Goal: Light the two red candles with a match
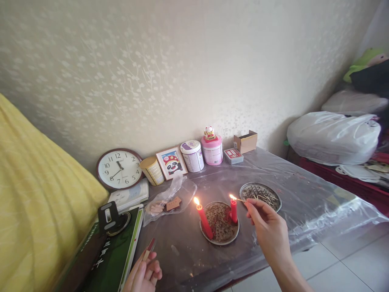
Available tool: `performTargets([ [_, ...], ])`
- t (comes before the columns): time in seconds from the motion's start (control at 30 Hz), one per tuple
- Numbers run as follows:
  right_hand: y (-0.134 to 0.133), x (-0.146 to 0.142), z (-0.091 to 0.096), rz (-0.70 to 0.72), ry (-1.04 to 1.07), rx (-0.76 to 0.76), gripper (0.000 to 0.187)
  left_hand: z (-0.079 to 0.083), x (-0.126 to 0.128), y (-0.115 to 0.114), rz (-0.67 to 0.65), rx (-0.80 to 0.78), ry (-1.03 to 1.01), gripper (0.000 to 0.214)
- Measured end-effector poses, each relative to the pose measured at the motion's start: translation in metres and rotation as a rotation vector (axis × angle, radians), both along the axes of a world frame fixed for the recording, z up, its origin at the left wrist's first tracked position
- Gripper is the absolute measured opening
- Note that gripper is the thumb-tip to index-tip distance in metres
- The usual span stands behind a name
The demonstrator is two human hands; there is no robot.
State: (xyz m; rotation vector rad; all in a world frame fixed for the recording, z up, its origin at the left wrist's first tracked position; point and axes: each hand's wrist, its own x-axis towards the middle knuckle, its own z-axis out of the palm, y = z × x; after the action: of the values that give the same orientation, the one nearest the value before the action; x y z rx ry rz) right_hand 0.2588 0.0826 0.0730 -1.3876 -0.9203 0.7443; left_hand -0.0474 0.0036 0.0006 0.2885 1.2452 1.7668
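Pinched in my right hand is a thin matchstick, its tip in the flame at the top of the shorter red candle. Left of it a taller red candle burns, leaning to the left. Both candles stand on a round metal plate with a brown, wax-spotted surface. My left hand is closed round a small matchbox at the table's near side, apart from the candles. A second round plate, holding several used matchsticks, lies behind my right hand.
Along the wall stand a clock, a framed panda picture, tins and an open cardboard box. A plastic bag with matchboxes lies left of the candles. Clear plastic sheeting covers the table. A green book lies at left.
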Motion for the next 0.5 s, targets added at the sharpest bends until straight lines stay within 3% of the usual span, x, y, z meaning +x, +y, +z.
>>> performTargets([
  [0.5,0.0029,0.0085,-0.0013,-0.041,0.122,0.019,0.033,-0.0017,-0.0021,0.0014,-0.013,-0.014,-0.036,0.044],
])
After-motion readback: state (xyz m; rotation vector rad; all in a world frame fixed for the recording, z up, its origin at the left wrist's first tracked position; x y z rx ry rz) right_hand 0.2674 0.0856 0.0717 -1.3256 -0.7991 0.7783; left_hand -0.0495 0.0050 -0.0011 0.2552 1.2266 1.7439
